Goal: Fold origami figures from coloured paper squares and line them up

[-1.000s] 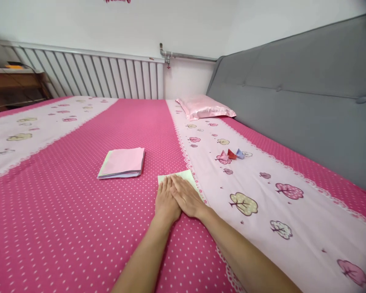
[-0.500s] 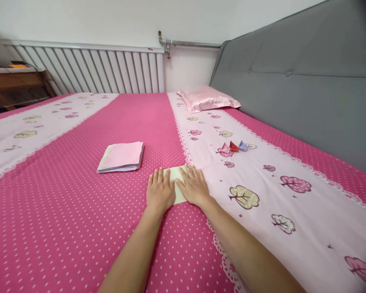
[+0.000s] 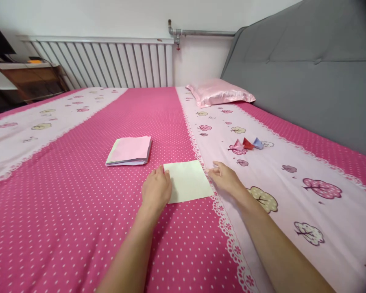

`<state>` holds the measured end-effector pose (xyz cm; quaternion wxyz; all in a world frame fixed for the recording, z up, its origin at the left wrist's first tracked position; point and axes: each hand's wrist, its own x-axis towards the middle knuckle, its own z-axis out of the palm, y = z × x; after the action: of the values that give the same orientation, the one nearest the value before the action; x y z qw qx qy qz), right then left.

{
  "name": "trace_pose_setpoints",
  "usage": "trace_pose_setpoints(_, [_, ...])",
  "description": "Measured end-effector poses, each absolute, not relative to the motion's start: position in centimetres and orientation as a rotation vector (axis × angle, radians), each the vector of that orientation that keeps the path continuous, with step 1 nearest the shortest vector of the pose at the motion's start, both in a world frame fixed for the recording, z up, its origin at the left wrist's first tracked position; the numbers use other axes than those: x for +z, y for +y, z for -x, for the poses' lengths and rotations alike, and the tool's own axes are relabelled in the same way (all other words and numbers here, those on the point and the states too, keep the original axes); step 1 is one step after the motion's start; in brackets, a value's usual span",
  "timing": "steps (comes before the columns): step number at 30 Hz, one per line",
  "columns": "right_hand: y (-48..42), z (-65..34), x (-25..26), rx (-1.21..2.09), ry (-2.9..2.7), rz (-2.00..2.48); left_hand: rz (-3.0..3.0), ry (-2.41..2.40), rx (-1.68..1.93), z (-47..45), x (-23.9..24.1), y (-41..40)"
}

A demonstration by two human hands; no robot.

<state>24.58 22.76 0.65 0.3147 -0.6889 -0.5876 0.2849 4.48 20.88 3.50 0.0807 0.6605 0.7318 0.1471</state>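
A pale green square of paper (image 3: 189, 182) lies flat on the bed, its right edge by the lace border. My left hand (image 3: 157, 189) rests palm down along the paper's left edge, touching it, with fingers loosely bent and not closed around anything I can see. Just off the right edge, my right hand (image 3: 227, 178) hovers over the pale strip of the sheet, its fingers loosely curled, apart and holding nothing. Beyond my left hand sits a stack of coloured paper (image 3: 131, 149), pink on top.
Three small folded paper pieces, pink (image 3: 238, 145), red (image 3: 248, 143) and blue (image 3: 258, 143), stand on the sheet at right. A pink pillow (image 3: 219, 91) lies against the grey headboard (image 3: 305, 69). A white radiator (image 3: 110, 63) runs along the wall.
Both hands have moved apart from the middle of the green paper, the left to its left edge, the right off its right side. The paper's surface is now uncovered. The view has shifted slightly left.
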Motion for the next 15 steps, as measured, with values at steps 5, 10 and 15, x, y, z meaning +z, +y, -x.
trace_pose_setpoints(5, [22.0, -23.4, 0.5, 1.244, -1.414, 1.514, -1.895, 2.027, 0.574, -4.1, 3.3, 21.5])
trace_pose_setpoints(10, [21.9, -22.7, 1.2, 1.148, -1.162, 1.248, -1.62, 1.878, 0.899, -4.0, 3.3, 22.0])
trace_pose_setpoints(15, [20.8, -23.0, 3.1, 0.124, -1.201, 1.227, -1.482, 1.731, 1.292, -4.3, 4.2, 21.3])
